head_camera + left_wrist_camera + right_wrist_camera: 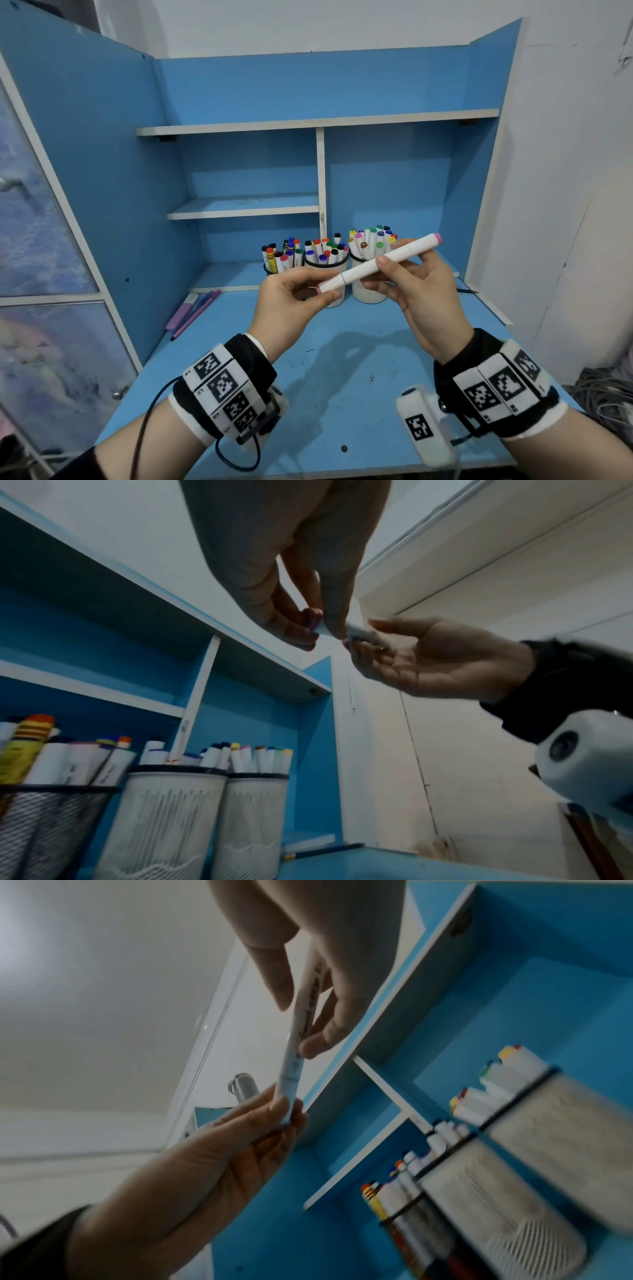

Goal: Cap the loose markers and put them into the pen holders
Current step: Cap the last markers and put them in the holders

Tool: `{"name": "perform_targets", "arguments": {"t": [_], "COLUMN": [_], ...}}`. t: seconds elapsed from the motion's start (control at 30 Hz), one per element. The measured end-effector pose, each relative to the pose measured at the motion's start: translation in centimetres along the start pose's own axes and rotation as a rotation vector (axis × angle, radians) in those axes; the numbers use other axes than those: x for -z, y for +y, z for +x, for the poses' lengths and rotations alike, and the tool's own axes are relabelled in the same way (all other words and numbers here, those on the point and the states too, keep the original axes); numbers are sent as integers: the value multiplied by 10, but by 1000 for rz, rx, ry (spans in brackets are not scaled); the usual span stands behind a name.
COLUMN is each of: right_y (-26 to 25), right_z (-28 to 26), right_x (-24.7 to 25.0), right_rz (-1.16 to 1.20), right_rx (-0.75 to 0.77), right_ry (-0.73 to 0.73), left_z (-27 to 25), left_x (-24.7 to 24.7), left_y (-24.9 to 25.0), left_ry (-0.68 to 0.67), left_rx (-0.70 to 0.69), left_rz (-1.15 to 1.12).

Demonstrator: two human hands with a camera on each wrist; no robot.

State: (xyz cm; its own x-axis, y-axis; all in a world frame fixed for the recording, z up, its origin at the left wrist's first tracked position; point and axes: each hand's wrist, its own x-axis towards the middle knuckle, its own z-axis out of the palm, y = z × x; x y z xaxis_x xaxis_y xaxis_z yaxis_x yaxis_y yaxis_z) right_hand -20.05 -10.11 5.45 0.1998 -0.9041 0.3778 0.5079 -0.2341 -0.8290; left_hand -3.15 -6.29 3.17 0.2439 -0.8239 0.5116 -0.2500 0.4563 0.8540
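Capping a white marker [376, 263] in mid-air, above the desk [342, 370] and in front of 3 holders [368, 294].

The holders are already crowded with capped markers; this marker looks capped at both ends and is not yet in one, and 2 pens [193, 313] lie at the desk's left edge. The left hand [291, 305] pinches the near cap end with curled fingertips; the right hand [421, 291] grips the barrel between thumb and fingers, other fingers loosely spread.
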Motion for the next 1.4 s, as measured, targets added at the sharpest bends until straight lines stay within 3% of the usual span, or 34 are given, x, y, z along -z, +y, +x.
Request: {"name": "perform_targets", "arguments": {"t": [0.2, 0.37, 0.67, 1.07, 1.23, 1.4], "right_y": [-3, 1, 21, 79, 91, 97], "right_z": [31, 73, 130, 166, 171, 171], "right_x": [7, 22, 43, 58, 62, 65], "right_rz": [-337, -619, -896, -1108, -1417, -1632], "right_rx": [242, 360, 473, 286, 235, -5], "right_ry": [67, 91, 82, 18, 17, -18], "left_z": [20, 46, 82, 112, 114, 117], "left_x": [27, 57, 68, 56, 53, 50], "left_y": [-41, -90, -147, -160, -160, -152], "left_ry": [114, 217, 229, 238, 251, 249], "left_rx": [132, 340, 643, 614, 579, 558], "left_rz": [178, 318, 225, 128, 109, 126]}}
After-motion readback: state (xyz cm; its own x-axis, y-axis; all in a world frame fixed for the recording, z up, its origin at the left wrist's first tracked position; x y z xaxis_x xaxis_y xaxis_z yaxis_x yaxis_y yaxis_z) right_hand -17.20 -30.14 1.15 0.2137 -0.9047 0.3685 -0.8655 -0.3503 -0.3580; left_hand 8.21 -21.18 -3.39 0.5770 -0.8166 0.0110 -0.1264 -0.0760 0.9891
